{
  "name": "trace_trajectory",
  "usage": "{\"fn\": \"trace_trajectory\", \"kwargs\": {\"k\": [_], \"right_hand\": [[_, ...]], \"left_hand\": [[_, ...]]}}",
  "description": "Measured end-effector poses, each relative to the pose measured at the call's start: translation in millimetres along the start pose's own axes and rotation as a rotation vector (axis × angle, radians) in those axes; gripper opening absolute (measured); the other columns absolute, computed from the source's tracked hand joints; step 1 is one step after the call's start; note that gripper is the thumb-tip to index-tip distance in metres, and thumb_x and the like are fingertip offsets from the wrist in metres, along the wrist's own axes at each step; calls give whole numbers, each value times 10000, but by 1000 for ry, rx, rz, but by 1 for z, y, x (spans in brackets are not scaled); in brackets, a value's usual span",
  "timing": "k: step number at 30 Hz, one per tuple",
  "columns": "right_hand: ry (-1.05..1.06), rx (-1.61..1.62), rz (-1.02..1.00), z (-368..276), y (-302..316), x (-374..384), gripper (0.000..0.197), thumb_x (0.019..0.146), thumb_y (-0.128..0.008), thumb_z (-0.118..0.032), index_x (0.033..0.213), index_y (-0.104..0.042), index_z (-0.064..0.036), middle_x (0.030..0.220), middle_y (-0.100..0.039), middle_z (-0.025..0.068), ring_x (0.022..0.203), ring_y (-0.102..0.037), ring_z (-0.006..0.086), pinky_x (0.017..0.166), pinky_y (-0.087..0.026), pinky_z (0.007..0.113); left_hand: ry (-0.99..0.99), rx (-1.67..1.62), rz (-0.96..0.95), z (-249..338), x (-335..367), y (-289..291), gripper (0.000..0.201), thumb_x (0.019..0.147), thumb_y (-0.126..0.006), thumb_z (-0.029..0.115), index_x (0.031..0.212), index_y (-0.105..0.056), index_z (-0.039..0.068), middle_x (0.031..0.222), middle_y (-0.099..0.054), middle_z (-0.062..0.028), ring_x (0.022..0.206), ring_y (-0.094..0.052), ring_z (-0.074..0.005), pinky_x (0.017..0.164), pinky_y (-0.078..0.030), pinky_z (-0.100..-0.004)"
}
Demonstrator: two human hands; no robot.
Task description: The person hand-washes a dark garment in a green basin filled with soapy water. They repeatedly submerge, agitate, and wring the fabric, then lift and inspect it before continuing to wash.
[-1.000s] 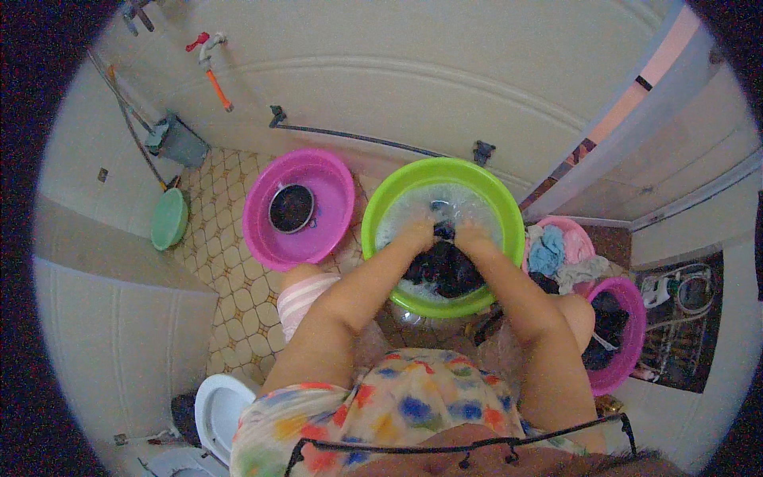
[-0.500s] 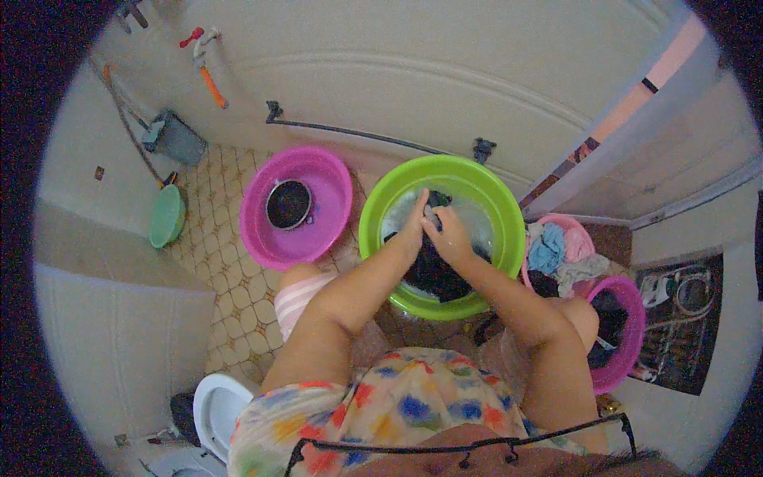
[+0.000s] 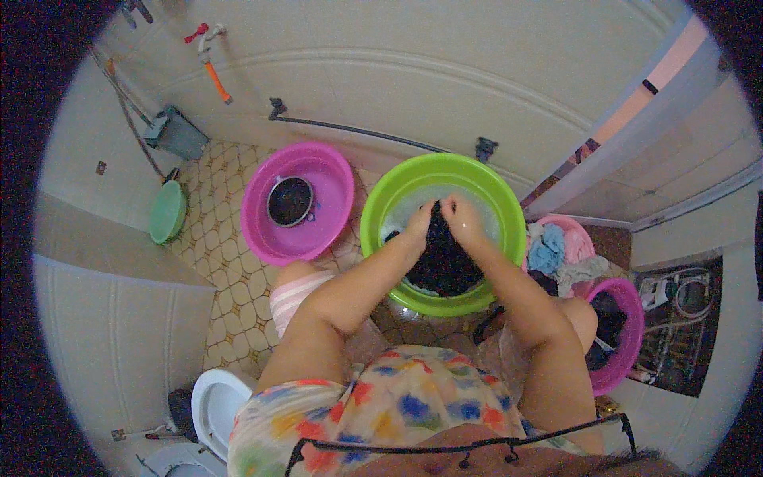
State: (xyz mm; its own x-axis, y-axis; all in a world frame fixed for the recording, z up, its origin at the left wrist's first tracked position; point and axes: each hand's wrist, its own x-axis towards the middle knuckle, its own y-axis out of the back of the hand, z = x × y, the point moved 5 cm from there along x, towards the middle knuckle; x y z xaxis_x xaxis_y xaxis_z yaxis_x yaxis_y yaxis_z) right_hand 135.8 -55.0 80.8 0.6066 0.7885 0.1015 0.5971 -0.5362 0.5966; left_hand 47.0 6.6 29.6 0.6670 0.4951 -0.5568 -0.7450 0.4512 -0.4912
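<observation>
A lime-green basin (image 3: 513, 230) stands on the floor in front of me, between my knees, with sudsy water (image 3: 487, 216) in it. Black cloth (image 3: 443, 258), apparently a garment, lies in the water and is bunched up toward my fingers. My left hand (image 3: 418, 222) grips its upper part from the left side. Close beside it, my right hand (image 3: 462, 220) pinches the same cloth from the right. Wet suds show on the hands. The garment's lower folds are partly under water, so its shape cannot be made out.
Left of the green basin sits a pink basin (image 3: 338, 230) holding a dark round container (image 3: 290, 201). Clothes (image 3: 547, 248) fill a pink tub at right, near a magenta basin (image 3: 632, 342). A pipe (image 3: 350, 127) runs along the wall; a toilet (image 3: 208, 405) is at lower left.
My hands have moved apart from being pressed together. The black cloth is now drawn up between them, spread more toward the middle of the basin.
</observation>
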Motion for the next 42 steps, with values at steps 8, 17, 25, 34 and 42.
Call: {"fn": "trace_trajectory", "kwargs": {"k": [8, 17, 25, 34, 42], "right_hand": [[-247, -14, -469, -4, 22, -22, 473, 815, -545, -406, 1062, -524, -3, 986, -577, 177, 912, -552, 305, 799, -423, 391], [-221, 310, -400, 9, 15, -36, 422, 797, -534, -254, 1149, -505, -23, 1103, -557, 166, 1040, -509, 298, 908, -371, 362], [-37, 457, -13, 16, 63, -13, 376, 860, -472, -264, 1115, -504, 10, 1140, -523, 145, 1038, -489, 275, 910, -346, 327], [-193, 850, -64, -35, 95, -14, 265, 851, -507, -209, 1041, -520, -26, 903, -559, 62, 834, -522, 150, 750, -414, 248], [90, 81, -62, -22, 114, -11, 549, 728, -655, -369, 1130, -504, -28, 973, -566, 145, 936, -535, 271, 858, -397, 350]], "left_hand": [[-175, -60, 77, 60, -44, 6, 302, 892, -367, 334, 964, -535, 93, 892, -593, -73, 811, -584, -219, 768, -468, -382], [-345, 93, -113, 86, -49, 6, 285, 900, -404, 283, 1090, -505, 96, 1049, -545, -109, 996, -515, -226, 883, -401, -374], [-817, 1386, -175, 74, -73, -19, 534, 782, -602, 334, 1232, -432, 101, 1267, -399, -168, 1196, -368, -293, 1010, -279, -380], [-768, 1367, 12, 59, -77, -6, 311, 843, -497, 231, 1072, -540, 26, 999, -560, -200, 959, -527, -341, 827, -410, -388], [-934, 1153, 142, 106, -88, 3, 304, 855, -425, 178, 1090, -497, -2, 997, -561, -220, 931, -536, -358, 812, -409, -380]]}}
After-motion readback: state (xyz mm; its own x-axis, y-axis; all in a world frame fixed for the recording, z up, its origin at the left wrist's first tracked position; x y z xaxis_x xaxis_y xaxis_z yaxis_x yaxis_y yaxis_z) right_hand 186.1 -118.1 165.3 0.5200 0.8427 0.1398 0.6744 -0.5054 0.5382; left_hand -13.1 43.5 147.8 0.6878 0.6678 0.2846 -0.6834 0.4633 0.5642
